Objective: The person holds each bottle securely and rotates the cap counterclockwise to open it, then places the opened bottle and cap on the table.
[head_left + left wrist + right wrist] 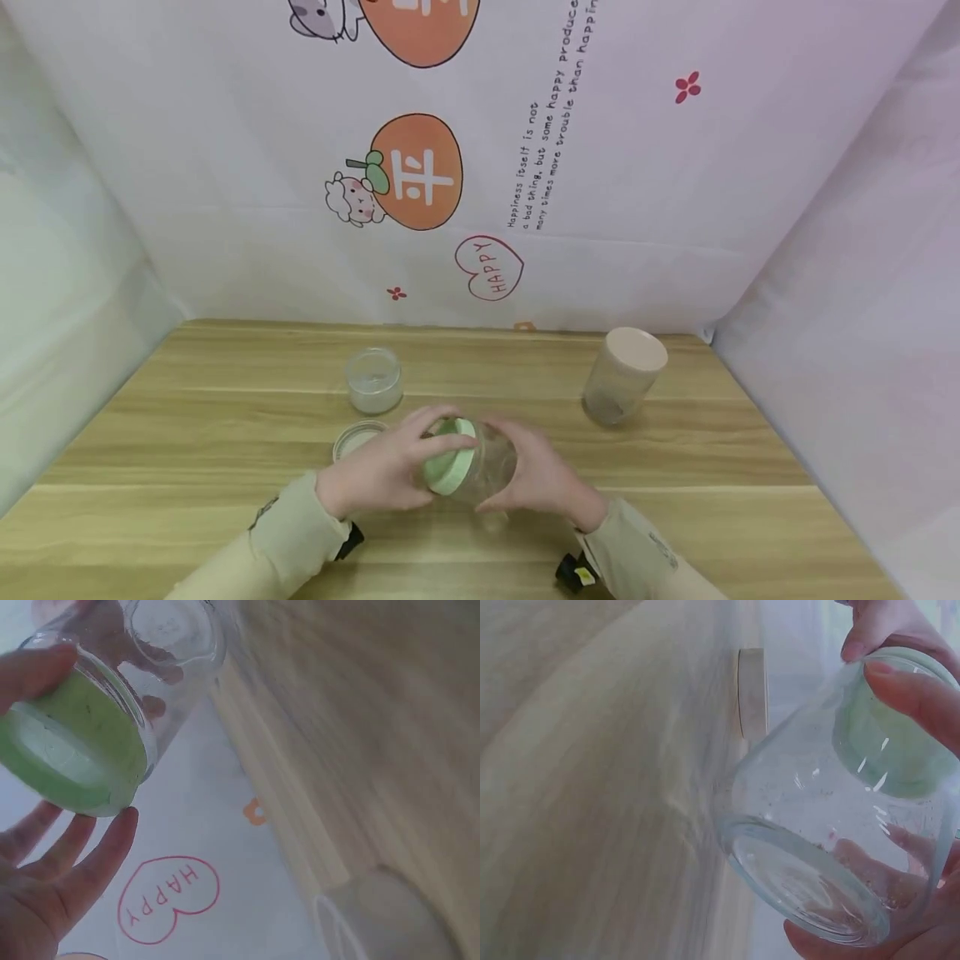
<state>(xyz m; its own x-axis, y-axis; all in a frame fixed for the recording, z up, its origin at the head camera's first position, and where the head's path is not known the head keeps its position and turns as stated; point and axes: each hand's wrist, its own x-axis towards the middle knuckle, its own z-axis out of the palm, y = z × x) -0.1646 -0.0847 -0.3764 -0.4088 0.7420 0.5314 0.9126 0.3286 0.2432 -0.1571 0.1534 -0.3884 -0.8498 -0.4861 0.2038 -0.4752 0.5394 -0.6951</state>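
Observation:
A clear glass jar (492, 468) with a pale green lid (453, 468) is held tilted over the table, its lid end toward the left. My left hand (378, 468) grips the lid, thumb and fingers spread round its rim. Around the jar's body curls my right hand (546, 473). In the left wrist view the lid (90, 742) sits on the mouth of the jar (172, 675). The right wrist view shows the thick round base of the glass jar (802, 881), with right-hand fingers (922, 900) behind and under it.
A small clear glass jar (373, 383) stands behind my left hand on the wooden table (225, 467). Beside that hand lies a round lid (357, 437), partly covered by it. Back right stands a taller jar with a whitish lid (636, 349). A printed cloth (615, 183) hangs behind.

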